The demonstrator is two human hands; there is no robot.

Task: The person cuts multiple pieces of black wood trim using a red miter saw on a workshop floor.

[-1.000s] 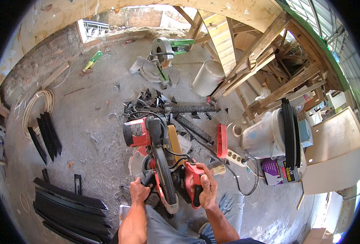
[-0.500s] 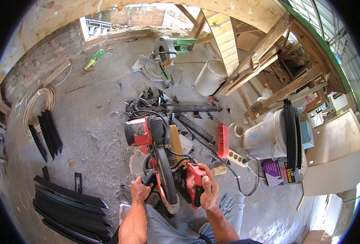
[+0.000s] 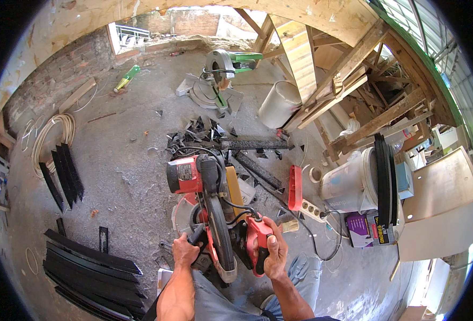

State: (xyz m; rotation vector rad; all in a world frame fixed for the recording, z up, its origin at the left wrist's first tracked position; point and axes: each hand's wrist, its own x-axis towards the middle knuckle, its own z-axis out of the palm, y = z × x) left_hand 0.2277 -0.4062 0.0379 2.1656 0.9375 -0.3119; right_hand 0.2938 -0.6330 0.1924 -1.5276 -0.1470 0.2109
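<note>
Red saw [image 3: 219, 230] points away from us. Our left hand [image 3: 184, 250] clasps its left grip [image 3: 197, 234], right hand [image 3: 275, 257] its right handle [image 3: 257, 235].

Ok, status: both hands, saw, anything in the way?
Left grip around black cylindrical handle; right grip on red-and-black loop handle. Red-and-black miter saw directly ahead. Pointed glossy black scraps litter grey concrete floor beyond it.

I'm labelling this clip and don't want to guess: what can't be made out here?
Head view:
Black handle: near end covered by the left hand.
Right hand: some fingers hidden behind the red handle.
White bucket: inside blocked by black strips.
Red miter saw: motor label print too small.
Left forearm: cut off by lower edge.
</note>
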